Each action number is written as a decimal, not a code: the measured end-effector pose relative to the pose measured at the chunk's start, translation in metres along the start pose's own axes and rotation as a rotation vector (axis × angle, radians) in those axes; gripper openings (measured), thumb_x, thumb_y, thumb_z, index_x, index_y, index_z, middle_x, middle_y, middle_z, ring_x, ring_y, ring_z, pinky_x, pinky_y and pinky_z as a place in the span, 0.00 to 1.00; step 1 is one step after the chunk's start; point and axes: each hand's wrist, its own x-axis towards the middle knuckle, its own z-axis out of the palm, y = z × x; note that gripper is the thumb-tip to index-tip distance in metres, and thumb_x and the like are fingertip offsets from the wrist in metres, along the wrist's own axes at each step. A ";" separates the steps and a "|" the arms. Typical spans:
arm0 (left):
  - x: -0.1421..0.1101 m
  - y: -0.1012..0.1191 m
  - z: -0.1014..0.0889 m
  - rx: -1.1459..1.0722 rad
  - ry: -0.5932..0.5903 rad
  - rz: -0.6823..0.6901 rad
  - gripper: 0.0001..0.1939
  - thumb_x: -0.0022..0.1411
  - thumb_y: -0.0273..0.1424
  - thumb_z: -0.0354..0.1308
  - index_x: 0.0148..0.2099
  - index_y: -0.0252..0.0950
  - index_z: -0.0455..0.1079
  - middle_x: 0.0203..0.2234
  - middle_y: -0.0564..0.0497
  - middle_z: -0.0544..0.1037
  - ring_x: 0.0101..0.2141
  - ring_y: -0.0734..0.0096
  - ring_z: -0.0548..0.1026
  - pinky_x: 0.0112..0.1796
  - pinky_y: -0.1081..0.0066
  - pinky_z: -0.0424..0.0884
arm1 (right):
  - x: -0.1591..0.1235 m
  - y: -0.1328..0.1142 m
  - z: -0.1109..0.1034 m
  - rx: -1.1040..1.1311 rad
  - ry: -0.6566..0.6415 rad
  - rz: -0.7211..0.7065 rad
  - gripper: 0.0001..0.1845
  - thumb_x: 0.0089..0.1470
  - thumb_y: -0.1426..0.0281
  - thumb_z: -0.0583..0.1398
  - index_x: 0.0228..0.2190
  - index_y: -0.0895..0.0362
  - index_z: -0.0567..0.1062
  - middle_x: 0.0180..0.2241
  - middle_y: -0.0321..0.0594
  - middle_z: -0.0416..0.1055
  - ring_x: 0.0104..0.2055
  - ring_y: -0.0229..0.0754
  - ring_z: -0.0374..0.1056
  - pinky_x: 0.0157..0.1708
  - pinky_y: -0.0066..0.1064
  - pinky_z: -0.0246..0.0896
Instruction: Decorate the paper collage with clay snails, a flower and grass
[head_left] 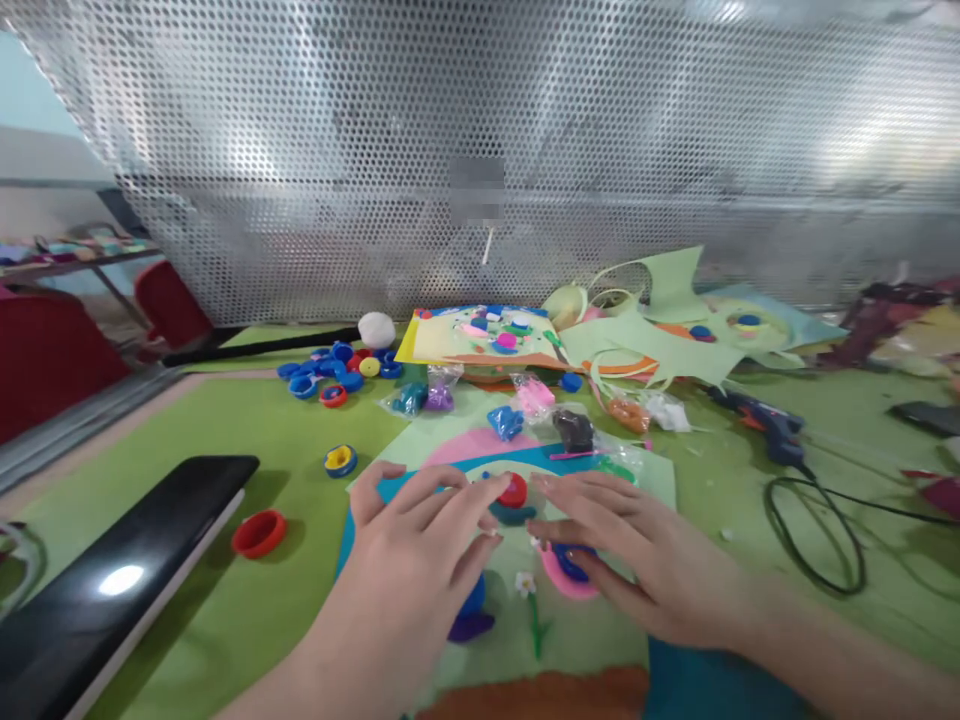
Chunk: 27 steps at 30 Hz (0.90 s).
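My left hand (pixel 420 545) and my right hand (pixel 637 555) lie flat, fingers stretched out, on a craft collage sheet (pixel 592 625) of pale green, blue and pink paper. Both sets of fingertips meet around a red bottle cap (pixel 514 490) that sits on a teal shape. Under my right hand shows a blue cap on a pink foam piece (pixel 562 578). A small white flower with a green stem (pixel 529 592) is stuck between my hands. A blue and purple piece (pixel 471 615) peeks from under my left hand.
A black tablet (pixel 112 590) lies at the left, a red cap (pixel 259 532) beside it. Blue, red and yellow caps (pixel 337 370) and a white ball (pixel 376 329) lie farther back. Small bags of bits (pixel 574 430), paper scraps, a second collage (pixel 480 338), a glue gun (pixel 772 428) and its cord (pixel 814 540) surround the sheet.
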 end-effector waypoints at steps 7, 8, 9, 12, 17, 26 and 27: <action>-0.007 0.003 0.007 0.109 0.171 0.201 0.20 0.65 0.25 0.50 0.57 0.44 0.56 0.39 0.56 0.80 0.45 0.66 0.74 0.47 0.59 0.59 | 0.021 -0.014 0.001 0.620 0.081 0.355 0.11 0.54 0.66 0.58 0.39 0.58 0.74 0.38 0.42 0.76 0.41 0.42 0.71 0.43 0.33 0.65; -0.008 0.001 0.008 0.138 0.204 0.206 0.19 0.65 0.25 0.49 0.56 0.46 0.57 0.42 0.56 0.79 0.46 0.67 0.74 0.48 0.59 0.59 | 0.025 -0.017 0.002 0.672 0.080 0.403 0.10 0.53 0.65 0.59 0.35 0.57 0.76 0.35 0.41 0.76 0.39 0.42 0.71 0.41 0.32 0.65; -0.009 0.000 0.010 0.168 0.227 0.212 0.18 0.66 0.26 0.47 0.56 0.46 0.58 0.44 0.55 0.77 0.46 0.66 0.74 0.49 0.59 0.59 | 0.030 -0.019 0.003 0.738 0.075 0.465 0.10 0.52 0.64 0.60 0.31 0.57 0.77 0.32 0.39 0.76 0.36 0.42 0.72 0.38 0.31 0.66; -0.008 -0.006 0.012 0.255 0.244 0.281 0.19 0.67 0.27 0.45 0.58 0.44 0.56 0.47 0.50 0.76 0.45 0.63 0.75 0.48 0.59 0.62 | 0.041 -0.020 0.003 0.922 0.080 0.557 0.08 0.48 0.65 0.62 0.27 0.56 0.78 0.28 0.36 0.77 0.33 0.41 0.73 0.36 0.30 0.67; -0.006 -0.013 0.015 0.353 0.284 0.328 0.18 0.66 0.25 0.45 0.57 0.43 0.57 0.48 0.50 0.75 0.45 0.61 0.75 0.50 0.57 0.62 | 0.047 -0.015 0.010 0.930 0.117 0.545 0.08 0.47 0.65 0.62 0.24 0.57 0.79 0.26 0.36 0.77 0.32 0.41 0.73 0.34 0.29 0.67; 0.002 -0.018 0.019 0.314 0.066 0.121 0.25 0.63 0.38 0.50 0.60 0.42 0.52 0.45 0.48 0.77 0.47 0.53 0.74 0.46 0.49 0.65 | 0.027 0.022 -0.015 0.639 0.276 0.644 0.07 0.46 0.66 0.62 0.26 0.57 0.77 0.29 0.39 0.76 0.32 0.41 0.70 0.33 0.30 0.63; 0.003 -0.019 0.020 0.313 0.044 0.110 0.24 0.62 0.37 0.51 0.59 0.42 0.53 0.44 0.48 0.78 0.45 0.53 0.75 0.45 0.49 0.66 | 0.025 0.030 -0.022 0.621 0.296 0.663 0.08 0.47 0.65 0.61 0.26 0.57 0.77 0.28 0.39 0.76 0.31 0.40 0.70 0.31 0.30 0.63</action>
